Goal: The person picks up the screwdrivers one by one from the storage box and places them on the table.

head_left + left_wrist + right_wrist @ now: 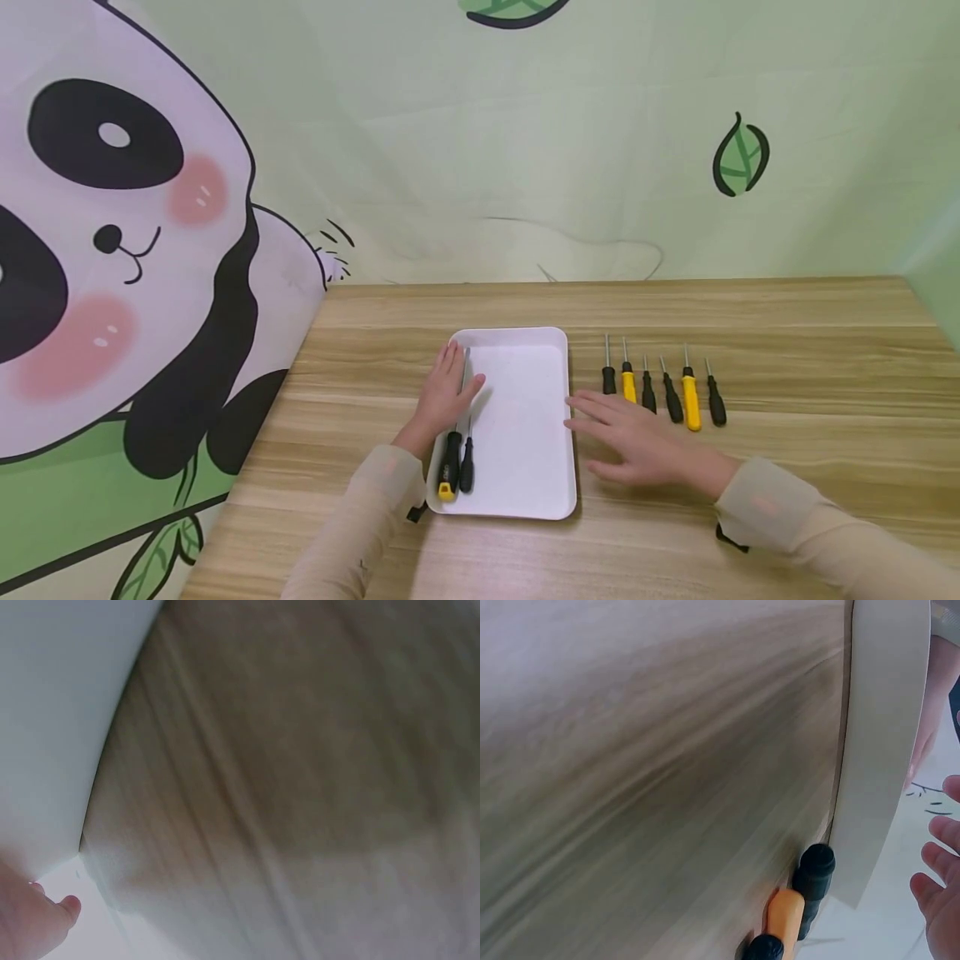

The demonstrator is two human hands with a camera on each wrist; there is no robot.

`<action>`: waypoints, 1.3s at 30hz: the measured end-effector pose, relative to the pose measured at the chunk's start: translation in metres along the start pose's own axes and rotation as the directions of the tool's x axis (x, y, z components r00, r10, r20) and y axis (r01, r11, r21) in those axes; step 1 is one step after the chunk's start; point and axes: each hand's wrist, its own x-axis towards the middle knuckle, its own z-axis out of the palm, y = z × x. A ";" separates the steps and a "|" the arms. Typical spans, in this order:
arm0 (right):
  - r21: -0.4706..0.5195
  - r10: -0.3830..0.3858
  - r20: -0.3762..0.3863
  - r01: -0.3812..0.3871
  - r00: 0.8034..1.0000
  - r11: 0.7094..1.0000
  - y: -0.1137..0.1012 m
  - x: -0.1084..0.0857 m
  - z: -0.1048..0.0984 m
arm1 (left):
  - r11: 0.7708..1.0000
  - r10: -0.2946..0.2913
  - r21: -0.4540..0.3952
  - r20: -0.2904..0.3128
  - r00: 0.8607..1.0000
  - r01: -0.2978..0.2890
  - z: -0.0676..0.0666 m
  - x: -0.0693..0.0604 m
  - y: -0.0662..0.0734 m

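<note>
A white tray (525, 433) lies on the table with two screwdrivers along its left side: a large black-and-yellow screwdriver (450, 467) and a small black screwdriver (467, 467). My left hand (442, 396) rests at the tray's left rim, fingers extended over the big screwdriver's shaft, thumb pointing inward. At the tray's right rim is my right hand (637, 437), its fingers spread and fairly straight; whether they touch the rim I cannot tell. In the right wrist view, its fingertips (926, 889) appear beyond the tray's side wall (881, 750). Neither hand grips a screwdriver.
Right of the tray, several screwdrivers stand in a row, among them a yellow screwdriver (691, 404) and a black screwdriver (717, 404). My right hand partly covers the nearest handles. The wooden table (825, 358) meets a panda-printed wall covering (525, 167) at the back.
</note>
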 end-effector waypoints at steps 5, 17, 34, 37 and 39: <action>0.017 0.004 0.023 -0.005 1.000 1.000 -0.005 0.005 0.004 | 1.000 0.003 -0.005 -0.005 1.000 -0.004 0.001 0.000 -0.001; 0.091 0.036 0.112 -0.046 0.993 0.995 -0.016 0.017 0.010 | 1.000 -0.013 0.004 0.029 1.000 0.012 0.002 0.002 -0.003; 0.071 0.055 0.173 -0.068 0.983 0.995 -0.031 0.040 0.024 | 0.999 -0.027 0.024 0.037 0.999 0.026 0.001 0.001 -0.001; 0.060 0.057 0.181 -0.069 0.982 0.996 -0.034 0.044 0.025 | 1.000 -0.019 0.019 0.035 0.999 0.018 0.000 0.001 -0.001; 0.060 0.054 0.179 -0.065 0.982 0.996 -0.036 0.047 0.027 | 1.000 -0.016 0.014 0.036 0.999 0.015 0.000 0.001 -0.001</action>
